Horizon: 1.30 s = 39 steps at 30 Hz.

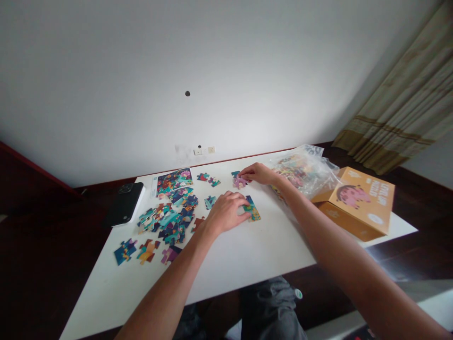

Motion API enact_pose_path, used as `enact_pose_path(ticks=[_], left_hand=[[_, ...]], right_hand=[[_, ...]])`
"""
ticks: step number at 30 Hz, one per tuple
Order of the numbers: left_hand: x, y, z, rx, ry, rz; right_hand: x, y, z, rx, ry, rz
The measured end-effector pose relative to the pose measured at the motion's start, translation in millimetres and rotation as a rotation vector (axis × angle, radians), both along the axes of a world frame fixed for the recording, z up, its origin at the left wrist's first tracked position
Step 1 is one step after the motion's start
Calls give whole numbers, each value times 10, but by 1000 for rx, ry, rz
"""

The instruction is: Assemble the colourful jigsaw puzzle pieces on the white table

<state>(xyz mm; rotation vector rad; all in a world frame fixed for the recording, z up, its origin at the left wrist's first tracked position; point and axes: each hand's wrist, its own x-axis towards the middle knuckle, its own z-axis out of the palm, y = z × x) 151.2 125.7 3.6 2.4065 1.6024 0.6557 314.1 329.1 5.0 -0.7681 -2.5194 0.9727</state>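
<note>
My left hand [226,211] rests on the white table [247,255], fingers curled, its fingertips pinching a teal and orange puzzle piece [253,210]. My right hand [257,173] reaches farther back and pinches a pink and purple puzzle piece [238,181]. To the left lies a loose pile of puzzle pieces [170,219], mostly blue and teal. A few separate pieces [208,179] lie near the back edge. A printed picture sheet [174,181] lies behind the pile.
A black phone [124,203] lies at the table's left edge. At the right stand an orange puzzle box [357,200] and a clear plastic bag [304,170] holding more pieces. A wall rises behind the table, a curtain [406,108] hangs at the right.
</note>
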Motion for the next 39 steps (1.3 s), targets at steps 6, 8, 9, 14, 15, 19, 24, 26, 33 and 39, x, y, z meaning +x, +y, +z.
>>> enact_pose_path(ticks=[6, 8, 9, 14, 15, 19, 24, 26, 33, 39], left_hand=[[17, 13, -22, 45, -3, -18], [8, 16, -14, 61, 3, 15], [-6, 19, -7, 70, 7, 55], [-140, 55, 30, 123, 10, 299], [-163, 64, 29, 131, 5, 304], [-187, 83, -23, 150, 4, 233], [-174, 88, -113, 104, 70, 248], [-188, 98, -131, 85, 73, 267], [-212, 122, -156, 61, 75, 304], [-185, 137, -142, 45, 118, 325]], right_hand=[[-218, -216, -68, 53, 76, 53], [-258, -249, -83, 94, 90, 16], [-262, -250, -83, 112, 95, -12], [-158, -176, -19, 298, 27, -139], [-133, -161, -7, 340, 9, -146], [-95, -123, -29, 412, -12, -92], [-115, -74, -153, 404, -50, 15], [-108, -54, -177, 396, -60, 27], [-80, -52, -127, 382, -63, 58], [-84, -76, -110, 364, -66, 49]])
